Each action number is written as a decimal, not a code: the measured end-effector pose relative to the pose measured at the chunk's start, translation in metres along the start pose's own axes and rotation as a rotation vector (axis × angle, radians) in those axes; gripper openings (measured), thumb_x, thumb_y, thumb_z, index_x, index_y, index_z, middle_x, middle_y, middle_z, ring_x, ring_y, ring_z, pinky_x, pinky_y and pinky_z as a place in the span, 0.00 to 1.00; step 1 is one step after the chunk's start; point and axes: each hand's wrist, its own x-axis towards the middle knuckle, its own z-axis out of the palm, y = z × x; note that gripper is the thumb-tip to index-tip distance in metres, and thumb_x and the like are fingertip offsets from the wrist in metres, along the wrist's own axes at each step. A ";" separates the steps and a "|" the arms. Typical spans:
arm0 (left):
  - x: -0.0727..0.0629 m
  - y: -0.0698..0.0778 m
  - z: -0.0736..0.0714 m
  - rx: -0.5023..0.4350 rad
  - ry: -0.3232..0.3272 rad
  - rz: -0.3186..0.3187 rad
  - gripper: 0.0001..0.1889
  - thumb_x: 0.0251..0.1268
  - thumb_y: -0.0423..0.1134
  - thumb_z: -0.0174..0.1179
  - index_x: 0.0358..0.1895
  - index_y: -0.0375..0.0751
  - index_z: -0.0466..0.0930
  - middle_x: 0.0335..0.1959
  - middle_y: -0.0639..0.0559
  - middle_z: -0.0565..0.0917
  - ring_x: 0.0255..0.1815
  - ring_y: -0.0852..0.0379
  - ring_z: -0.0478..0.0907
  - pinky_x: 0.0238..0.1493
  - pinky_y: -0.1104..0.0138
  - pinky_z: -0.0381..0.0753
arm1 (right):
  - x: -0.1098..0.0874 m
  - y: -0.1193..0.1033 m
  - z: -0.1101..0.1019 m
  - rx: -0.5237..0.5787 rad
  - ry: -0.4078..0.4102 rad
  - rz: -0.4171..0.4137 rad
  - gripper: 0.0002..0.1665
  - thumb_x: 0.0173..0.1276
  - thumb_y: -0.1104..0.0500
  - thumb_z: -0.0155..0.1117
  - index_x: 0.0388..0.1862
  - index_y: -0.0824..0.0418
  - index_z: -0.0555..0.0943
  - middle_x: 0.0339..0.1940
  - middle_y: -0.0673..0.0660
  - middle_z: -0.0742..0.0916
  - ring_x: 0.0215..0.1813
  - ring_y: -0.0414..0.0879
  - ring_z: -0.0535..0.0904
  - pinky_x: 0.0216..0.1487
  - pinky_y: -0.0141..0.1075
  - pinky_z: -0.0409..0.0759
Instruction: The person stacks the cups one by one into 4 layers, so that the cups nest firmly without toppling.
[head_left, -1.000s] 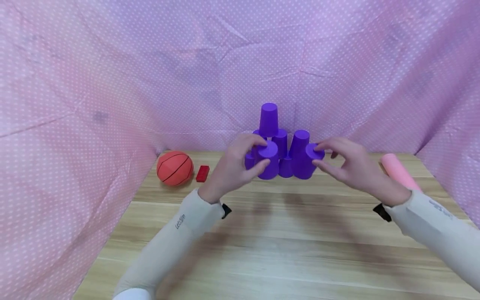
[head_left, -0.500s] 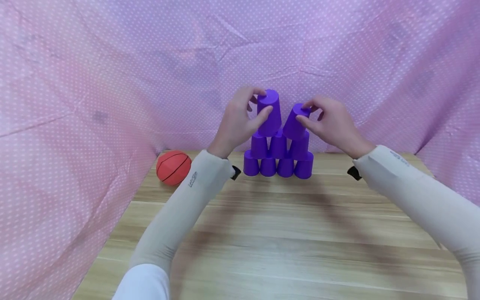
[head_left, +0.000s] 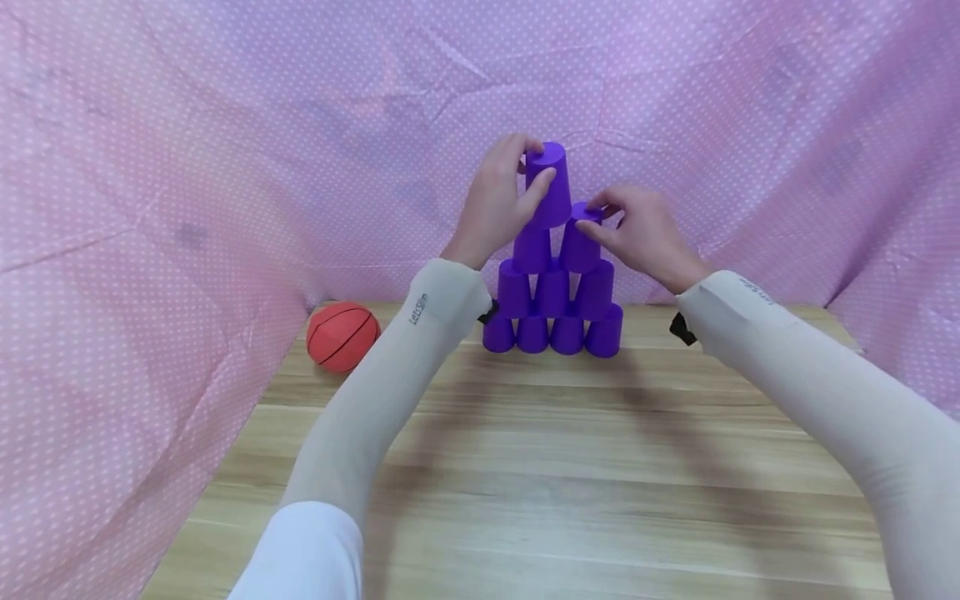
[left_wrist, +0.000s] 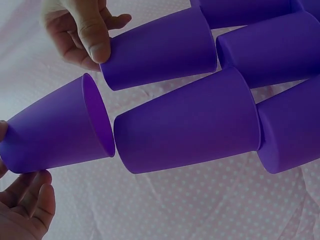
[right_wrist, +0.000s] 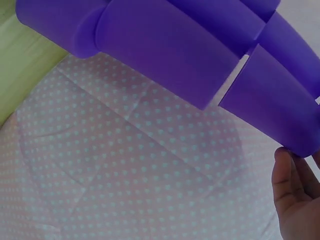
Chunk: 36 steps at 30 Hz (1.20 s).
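Note:
Upside-down purple cups form a tiered pyramid, with a bottom row of several cups (head_left: 567,335) and a row of three cups (head_left: 551,293) on it. My left hand (head_left: 495,196) grips a purple cup (head_left: 555,200) by its narrow end. That cup's rim is close to the base of the third-tier left cup (left_wrist: 185,122); whether they touch I cannot tell. With thumb and fingers my right hand (head_left: 641,233) pinches the third-tier right cup (head_left: 579,247) at its top. A thin gap shows beside this cup's rim (right_wrist: 275,105) in the right wrist view.
An orange ball with black lines (head_left: 342,337) lies at the left of the wooden table (head_left: 570,467). Pink dotted cloth (head_left: 300,167) hangs behind the pyramid and along both sides.
Both hands have lifted cups from low in front of the pyramid. The right hand's cup has moved left into the third tier; the left hand's cup has risen above that tier.

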 end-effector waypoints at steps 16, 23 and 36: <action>0.017 -0.005 0.007 0.039 -0.091 -0.132 0.15 0.69 0.43 0.55 0.53 0.39 0.72 0.49 0.50 0.76 0.50 0.57 0.71 0.50 0.76 0.67 | 0.000 0.002 0.015 0.082 -0.038 0.072 0.23 0.62 0.53 0.68 0.51 0.63 0.76 0.46 0.58 0.84 0.46 0.48 0.79 0.43 0.39 0.78; 0.020 -0.006 0.007 0.037 -0.127 -0.179 0.15 0.69 0.43 0.54 0.53 0.40 0.71 0.50 0.49 0.76 0.50 0.56 0.71 0.50 0.74 0.68 | 0.003 0.001 0.017 0.097 -0.057 0.064 0.23 0.62 0.54 0.68 0.51 0.64 0.75 0.47 0.59 0.83 0.47 0.49 0.79 0.44 0.42 0.78; -0.015 -0.008 -0.016 0.120 -0.134 -0.176 0.23 0.70 0.49 0.50 0.62 0.41 0.67 0.60 0.50 0.71 0.64 0.59 0.63 0.62 0.73 0.58 | -0.010 -0.002 0.001 0.020 -0.092 -0.004 0.28 0.64 0.53 0.65 0.57 0.68 0.72 0.55 0.64 0.78 0.57 0.59 0.72 0.53 0.50 0.72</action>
